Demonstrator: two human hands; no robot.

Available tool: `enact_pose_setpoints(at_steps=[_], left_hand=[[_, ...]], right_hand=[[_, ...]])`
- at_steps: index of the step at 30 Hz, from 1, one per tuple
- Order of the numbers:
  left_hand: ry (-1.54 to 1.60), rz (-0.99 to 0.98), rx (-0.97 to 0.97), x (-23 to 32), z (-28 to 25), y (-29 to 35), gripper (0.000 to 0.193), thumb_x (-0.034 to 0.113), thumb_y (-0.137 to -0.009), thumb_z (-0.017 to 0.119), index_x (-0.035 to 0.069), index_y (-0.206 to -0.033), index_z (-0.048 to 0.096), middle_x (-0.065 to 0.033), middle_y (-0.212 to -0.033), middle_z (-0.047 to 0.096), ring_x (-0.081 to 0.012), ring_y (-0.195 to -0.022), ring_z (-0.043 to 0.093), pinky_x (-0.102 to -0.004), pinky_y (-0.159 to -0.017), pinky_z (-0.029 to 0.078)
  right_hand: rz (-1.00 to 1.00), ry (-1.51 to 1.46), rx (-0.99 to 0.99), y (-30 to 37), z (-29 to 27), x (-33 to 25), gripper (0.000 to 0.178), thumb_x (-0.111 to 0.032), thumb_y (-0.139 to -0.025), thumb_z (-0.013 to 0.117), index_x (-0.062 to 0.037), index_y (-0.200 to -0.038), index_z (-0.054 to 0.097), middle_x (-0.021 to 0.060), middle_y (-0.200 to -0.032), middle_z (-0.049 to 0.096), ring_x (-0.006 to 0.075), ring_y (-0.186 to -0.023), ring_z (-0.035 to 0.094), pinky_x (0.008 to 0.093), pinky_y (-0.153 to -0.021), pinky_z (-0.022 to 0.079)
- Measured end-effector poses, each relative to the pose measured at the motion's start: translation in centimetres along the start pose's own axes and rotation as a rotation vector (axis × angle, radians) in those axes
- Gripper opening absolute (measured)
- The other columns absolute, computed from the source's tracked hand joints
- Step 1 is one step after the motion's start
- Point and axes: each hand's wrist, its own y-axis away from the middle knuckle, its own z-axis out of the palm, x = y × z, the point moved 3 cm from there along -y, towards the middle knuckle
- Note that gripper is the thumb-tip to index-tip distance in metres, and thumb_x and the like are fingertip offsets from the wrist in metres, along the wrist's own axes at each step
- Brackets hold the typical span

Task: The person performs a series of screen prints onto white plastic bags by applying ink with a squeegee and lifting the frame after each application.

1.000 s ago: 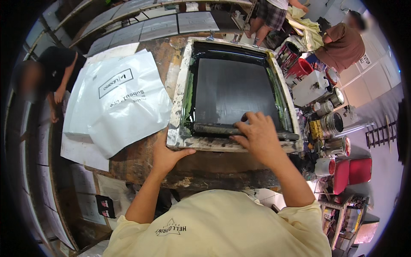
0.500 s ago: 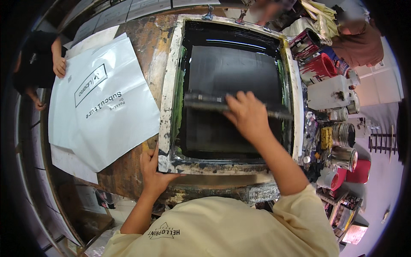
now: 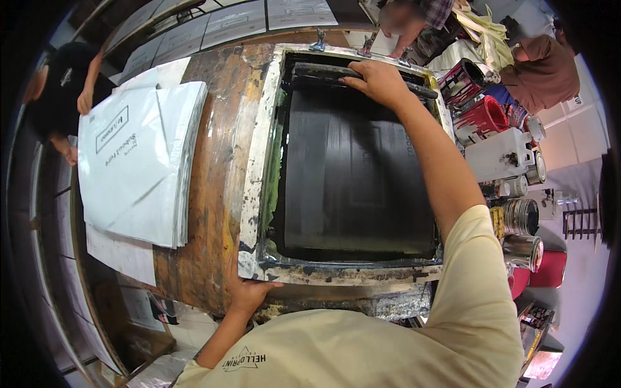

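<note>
A screen printing frame (image 3: 254,187) with a pale, ink-stained rim lies on the worn wooden table. Its dark mesh (image 3: 349,174) has black ink around the edges. My right hand (image 3: 377,83) is closed on a long black squeegee (image 3: 314,72), which lies across the mesh at the far end. My left hand (image 3: 249,294) holds the frame's near left corner, thumb along the near edge and fingers up the left side. Left of the frame is a stack of white printed plastic bags (image 3: 132,174), a co-worker's hand (image 3: 84,102) at its far left corner.
Small clamps (image 3: 318,42) grip the frame's far edge. Ink-smeared cans (image 3: 488,115), a white jug (image 3: 495,155) and tins crowd the right side. Printed white sheets (image 3: 233,24) lie on a rack beyond the table. Other people are at the far right and the left.
My right hand has pushed the squeegee away from me to the far end. The top white bag now lies on the stack at left, farther from the frame. My left hand stays at the corner.
</note>
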Motion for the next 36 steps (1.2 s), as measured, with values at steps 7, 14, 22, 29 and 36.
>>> enact_pose_setpoints(at_steps=[7, 14, 22, 29, 36], left_hand=[[-0.102, 0.092, 0.038, -1.1, 0.3, 0.1, 0.131, 0.043, -0.054, 0.108, -0.002, -0.161, 0.047, -0.0207, -0.127, 0.067, -0.0394, -0.115, 0.063, -0.0486, -0.104, 0.049], [-0.006, 0.151, 0.041, -1.0, 0.6, -0.7, 0.120, 0.040, -0.063, 0.107, -0.002, -0.160, 0.050, -0.0227, -0.135, 0.068, -0.0377, -0.122, 0.065, -0.0465, -0.108, 0.049], [0.330, 0.143, -0.013, 2.6, 1.3, -0.9, 0.099, 0.023, -0.076, 0.103, -0.003, -0.157, 0.052, -0.0144, -0.132, 0.071, -0.0252, -0.124, 0.067, -0.0406, -0.110, 0.052], [0.390, 0.359, 0.145, 13.6, -0.4, -4.6, 0.096, 0.032, -0.093, 0.091, -0.002, -0.166, 0.039, -0.0115, -0.140, 0.063, -0.0201, -0.123, 0.061, -0.0360, -0.109, 0.048], [-0.937, 0.342, -0.152, 9.5, 3.9, -0.2, 0.115, 0.078, -0.097, 0.063, 0.002, -0.175, 0.024, -0.0354, -0.173, 0.026, -0.0485, -0.164, 0.021, -0.0742, -0.128, 0.002]], right_hand=[[0.033, 0.058, 0.107, 6.3, 1.3, -5.0, 0.043, -0.054, -0.100, 0.071, -0.0111, -0.105, 0.071, 0.0129, -0.098, 0.072, 0.0378, -0.098, 0.072, 0.0520, -0.080, 0.058], [0.080, -0.014, 0.058, 20.4, -3.8, -17.6, 0.033, -0.039, -0.091, 0.082, -0.0126, -0.104, 0.068, 0.0100, -0.099, 0.068, 0.0357, -0.097, 0.070, 0.0501, -0.075, 0.060], [0.173, -0.082, -0.092, 26.9, -11.5, -25.2, 0.035, -0.037, -0.093, 0.077, -0.0072, -0.105, 0.063, 0.0145, -0.102, 0.061, 0.0350, -0.098, 0.066, 0.0503, -0.081, 0.057], [0.078, 0.248, 0.380, 22.9, -20.1, -25.4, 0.033, -0.038, -0.093, 0.076, -0.0090, -0.106, 0.068, 0.0101, -0.096, 0.064, 0.0303, -0.097, 0.064, 0.0512, -0.097, 0.042], [-0.007, 0.254, 0.619, 17.3, -25.2, -23.4, 0.032, -0.042, -0.091, 0.076, -0.0101, -0.087, 0.072, 0.0068, -0.078, 0.067, 0.0292, -0.078, 0.068, 0.0491, -0.082, 0.040]])
